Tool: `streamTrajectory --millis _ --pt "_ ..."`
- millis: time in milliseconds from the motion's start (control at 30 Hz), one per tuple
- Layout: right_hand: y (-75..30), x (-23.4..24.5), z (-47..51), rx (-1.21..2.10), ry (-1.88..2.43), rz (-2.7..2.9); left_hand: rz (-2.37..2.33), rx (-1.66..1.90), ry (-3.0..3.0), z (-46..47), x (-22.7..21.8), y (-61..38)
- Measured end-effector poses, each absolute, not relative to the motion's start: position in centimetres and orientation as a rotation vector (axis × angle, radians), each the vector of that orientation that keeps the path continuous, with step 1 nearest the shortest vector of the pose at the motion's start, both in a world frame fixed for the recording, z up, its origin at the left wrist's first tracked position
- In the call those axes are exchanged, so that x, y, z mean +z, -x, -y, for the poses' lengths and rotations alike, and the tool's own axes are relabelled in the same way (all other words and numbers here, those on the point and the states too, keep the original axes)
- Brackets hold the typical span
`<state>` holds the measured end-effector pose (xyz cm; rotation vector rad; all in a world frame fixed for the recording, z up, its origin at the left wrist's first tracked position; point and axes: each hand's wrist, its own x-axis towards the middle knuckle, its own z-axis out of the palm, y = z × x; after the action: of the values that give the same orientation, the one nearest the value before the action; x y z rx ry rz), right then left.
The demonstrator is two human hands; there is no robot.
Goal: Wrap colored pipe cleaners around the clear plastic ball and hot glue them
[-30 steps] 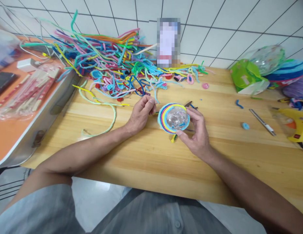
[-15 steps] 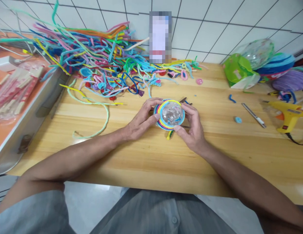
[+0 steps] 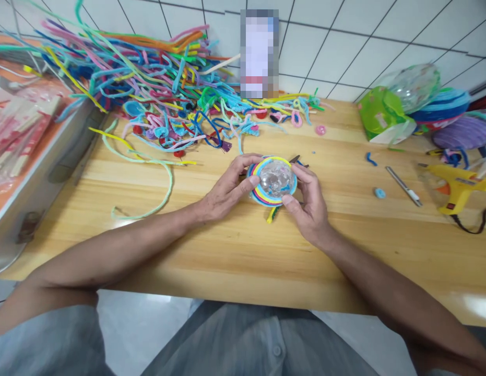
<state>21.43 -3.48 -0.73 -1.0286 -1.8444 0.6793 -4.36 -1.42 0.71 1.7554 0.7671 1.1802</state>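
A clear plastic ball (image 3: pixel 274 177) ringed with coiled pipe cleaners in blue, yellow and pink sits just above the wooden table (image 3: pixel 243 250) at its middle. My left hand (image 3: pixel 227 189) grips its left edge with curled fingers and thumb. My right hand (image 3: pixel 309 201) clasps its right edge between thumb and fingers. A short yellow and green stub (image 3: pixel 271 214) sticks out under the ball. Small dark scissors (image 3: pixel 295 160) lie just behind it.
A big heap of coloured pipe cleaners (image 3: pixel 156 94) covers the back left; one pale green strand (image 3: pixel 156 183) loops forward. A yellow glue gun (image 3: pixel 458 188), a craft knife (image 3: pixel 403 185) and a green bag (image 3: pixel 383 122) lie at right. An orange side table (image 3: pixel 15 156) stands left.
My left hand left the loose strands and came right onto the ball's left edge. Both hands now hold the ball, which sits slightly lower left in view.
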Motion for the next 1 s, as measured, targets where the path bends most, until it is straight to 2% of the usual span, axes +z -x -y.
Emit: streamTrajectory --millis 533,767,1000 --pt "-22.7 -0.3 3.0 0.826 1.046 1.773 -0.721 1.268 -2.182 0.4 -0.3 3.8" --pt "-22.9 -0.7 3.1 0.757 1.063 1.822 -0.771 1.288 -2.016 0.8 0.5 3.6" --pt "-22.7 -0.7 3.3 0.538 1.116 1.974 -0.759 1.320 -1.941 1.1 0.3 3.5"
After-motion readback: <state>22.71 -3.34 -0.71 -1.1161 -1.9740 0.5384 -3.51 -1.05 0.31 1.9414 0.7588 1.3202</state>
